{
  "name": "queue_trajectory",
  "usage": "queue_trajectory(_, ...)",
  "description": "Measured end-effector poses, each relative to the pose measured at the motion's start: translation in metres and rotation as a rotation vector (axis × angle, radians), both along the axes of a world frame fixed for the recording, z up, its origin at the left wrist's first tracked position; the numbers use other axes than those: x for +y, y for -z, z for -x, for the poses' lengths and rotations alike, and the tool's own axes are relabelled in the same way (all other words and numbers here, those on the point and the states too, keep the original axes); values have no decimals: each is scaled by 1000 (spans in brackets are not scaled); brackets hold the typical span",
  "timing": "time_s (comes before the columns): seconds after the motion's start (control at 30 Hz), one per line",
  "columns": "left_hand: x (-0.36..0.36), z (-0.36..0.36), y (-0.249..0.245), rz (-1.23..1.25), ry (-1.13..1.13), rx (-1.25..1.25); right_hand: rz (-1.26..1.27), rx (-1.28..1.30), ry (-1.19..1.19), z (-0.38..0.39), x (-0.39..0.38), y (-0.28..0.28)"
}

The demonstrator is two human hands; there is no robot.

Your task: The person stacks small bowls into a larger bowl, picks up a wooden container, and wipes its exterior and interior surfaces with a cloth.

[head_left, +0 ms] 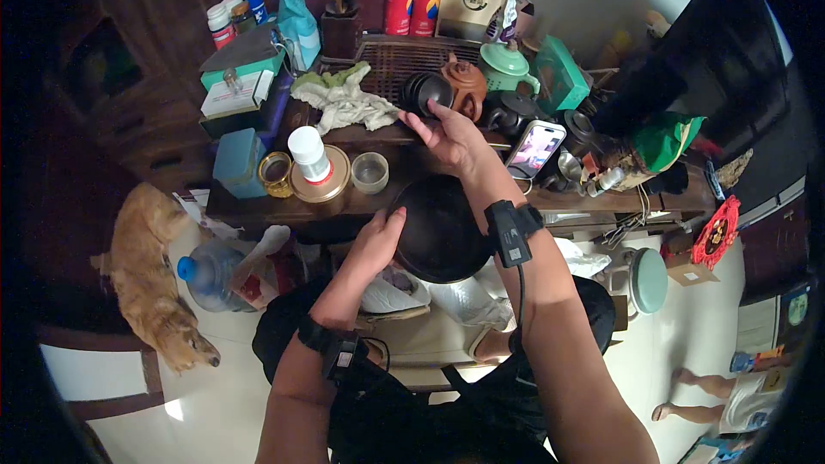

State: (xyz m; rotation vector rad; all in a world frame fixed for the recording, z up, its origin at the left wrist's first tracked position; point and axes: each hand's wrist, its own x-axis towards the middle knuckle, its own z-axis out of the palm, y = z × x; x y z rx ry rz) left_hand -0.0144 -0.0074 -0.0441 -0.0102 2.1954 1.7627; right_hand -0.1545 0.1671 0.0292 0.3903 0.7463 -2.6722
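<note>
My left hand (378, 241) grips the near-left rim of a black round bowl (443, 232), thumb on top, holding it over my lap at the table's front edge. My right hand (451, 136) reaches past the bowl to the tea tray (387, 64). Its fingers are apart, with one fingertip right at a small stack of black cups (427, 93). Beside the cups are a brown clay teapot (465, 84) and a crumpled pale cloth (348, 101). A dark teapot (511, 112) sits just right of my right hand.
A white bottle (309, 155) on a round lid, a glass cup (369, 173) and a lit phone (536, 148) stand near the front. Behind are a green enamel pot (505, 64) and red spray cans (400, 0). A dog (155, 266) lies on the floor at left; a person's legs (700, 395) show at right.
</note>
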Motion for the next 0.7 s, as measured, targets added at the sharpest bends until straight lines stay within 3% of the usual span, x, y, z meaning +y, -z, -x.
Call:
queue_trajectory(0.07, -1, 1, 13, -29, -8, -14, -30, 47, 45, -3, -2, 2)
queue_trajectory(0.13, 0, -5, -13, -89, -6, -93, -31, 45, 72, -3, -2, 4)
queue_trajectory(0.3, 0, -5, -21, -104, -16, -104, -50, 12, 129, -6, -4, 1)
queue_trajectory(0.53, 1, -6, -26, -47, -4, -98, -202, 38, 40, 1, 0, -4)
queue_trajectory(0.7, 1, 3, 5, 44, 1, 12, -357, 42, -7, 0, -4, -16)
